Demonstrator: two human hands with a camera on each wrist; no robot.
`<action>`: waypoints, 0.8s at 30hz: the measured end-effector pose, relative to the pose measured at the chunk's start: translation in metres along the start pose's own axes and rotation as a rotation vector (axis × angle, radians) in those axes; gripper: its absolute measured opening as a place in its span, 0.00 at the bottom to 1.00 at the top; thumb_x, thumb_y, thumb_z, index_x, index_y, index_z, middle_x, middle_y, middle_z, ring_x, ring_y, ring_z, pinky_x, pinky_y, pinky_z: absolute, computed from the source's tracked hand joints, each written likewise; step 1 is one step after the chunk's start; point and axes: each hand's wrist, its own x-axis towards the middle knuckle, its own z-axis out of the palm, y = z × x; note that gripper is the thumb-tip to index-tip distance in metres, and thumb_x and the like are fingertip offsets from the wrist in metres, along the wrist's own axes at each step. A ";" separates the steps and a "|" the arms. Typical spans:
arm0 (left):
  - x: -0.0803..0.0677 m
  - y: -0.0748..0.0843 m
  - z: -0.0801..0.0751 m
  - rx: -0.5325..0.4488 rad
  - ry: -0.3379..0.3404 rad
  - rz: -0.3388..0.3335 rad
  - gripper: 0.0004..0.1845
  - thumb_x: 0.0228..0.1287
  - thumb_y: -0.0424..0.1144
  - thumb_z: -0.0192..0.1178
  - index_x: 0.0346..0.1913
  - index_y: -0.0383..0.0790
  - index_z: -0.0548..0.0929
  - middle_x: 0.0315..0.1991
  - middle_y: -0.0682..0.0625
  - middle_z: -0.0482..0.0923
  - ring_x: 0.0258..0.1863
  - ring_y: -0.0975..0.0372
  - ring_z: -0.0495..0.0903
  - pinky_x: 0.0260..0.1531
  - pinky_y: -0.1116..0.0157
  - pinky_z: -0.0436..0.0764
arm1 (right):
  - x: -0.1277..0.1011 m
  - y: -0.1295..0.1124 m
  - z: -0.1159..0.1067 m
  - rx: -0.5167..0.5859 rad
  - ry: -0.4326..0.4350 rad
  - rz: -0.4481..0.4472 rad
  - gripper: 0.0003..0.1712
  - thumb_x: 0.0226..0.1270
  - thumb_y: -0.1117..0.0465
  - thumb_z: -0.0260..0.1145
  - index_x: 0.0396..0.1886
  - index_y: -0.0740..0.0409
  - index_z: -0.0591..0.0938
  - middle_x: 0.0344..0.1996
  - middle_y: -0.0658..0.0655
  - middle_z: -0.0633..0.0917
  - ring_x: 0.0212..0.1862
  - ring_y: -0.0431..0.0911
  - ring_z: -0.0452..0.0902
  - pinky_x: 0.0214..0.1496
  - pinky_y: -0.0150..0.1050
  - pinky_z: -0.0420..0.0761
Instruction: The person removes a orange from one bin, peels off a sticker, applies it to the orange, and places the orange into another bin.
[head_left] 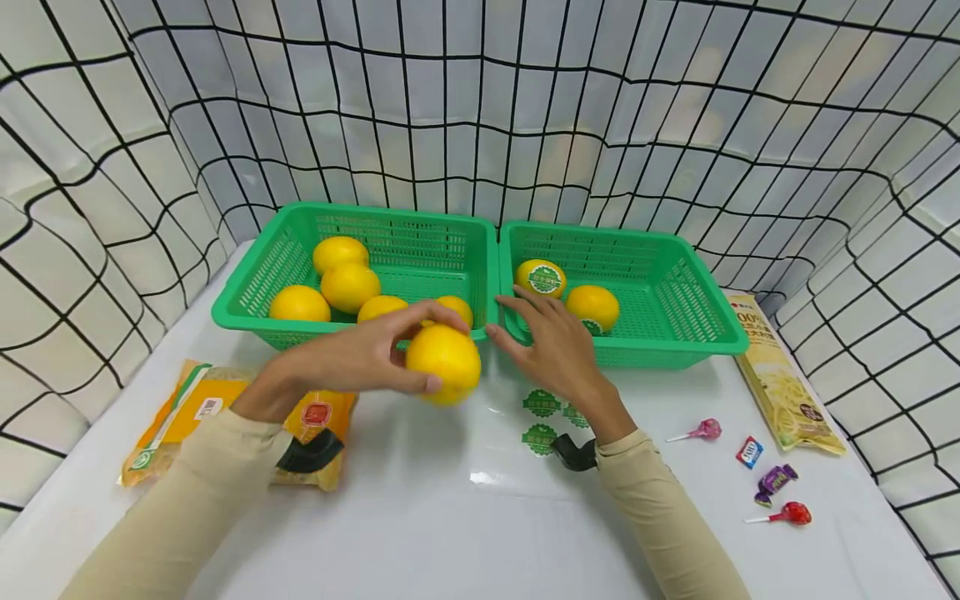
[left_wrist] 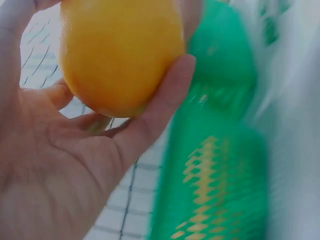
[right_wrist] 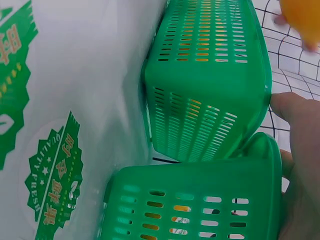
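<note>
Two green baskets (right_wrist: 210, 85) side by side, green stickers (right_wrist: 55, 175) on table, right hand (right_wrist: 300, 165) at rims.

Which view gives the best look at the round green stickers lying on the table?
The right wrist view: the green stickers fill its left side, print readable. The head view shows them small by the right hand. In the left wrist view, only green blurs at the top right.

Both sleeved arms reach forward; the left hand (head_left: 360, 358) has fingers and thumb curled in a grip, the right hand (head_left: 551, 342) is spread flat, fingers straight
</note>
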 end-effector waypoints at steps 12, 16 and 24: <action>0.007 -0.046 0.083 0.138 0.242 -0.134 0.35 0.65 0.49 0.75 0.70 0.44 0.73 0.64 0.43 0.73 0.54 0.53 0.77 0.51 0.57 0.82 | -0.001 0.003 0.000 -0.007 0.002 -0.013 0.34 0.78 0.33 0.59 0.76 0.42 0.77 0.79 0.53 0.71 0.78 0.57 0.66 0.73 0.62 0.73; 0.005 -0.043 0.082 0.264 0.221 -0.154 0.40 0.66 0.52 0.75 0.74 0.42 0.70 0.68 0.41 0.70 0.57 0.52 0.77 0.56 0.53 0.82 | 0.000 0.003 -0.002 -0.003 0.001 -0.012 0.34 0.78 0.33 0.59 0.76 0.41 0.77 0.79 0.53 0.71 0.78 0.57 0.66 0.73 0.62 0.73; -0.006 -0.040 0.069 0.354 0.125 -0.117 0.40 0.65 0.48 0.76 0.76 0.42 0.70 0.70 0.43 0.69 0.66 0.50 0.72 0.66 0.45 0.77 | -0.001 0.005 -0.006 0.037 -0.018 -0.033 0.32 0.79 0.36 0.62 0.75 0.43 0.78 0.79 0.55 0.71 0.78 0.57 0.66 0.74 0.63 0.73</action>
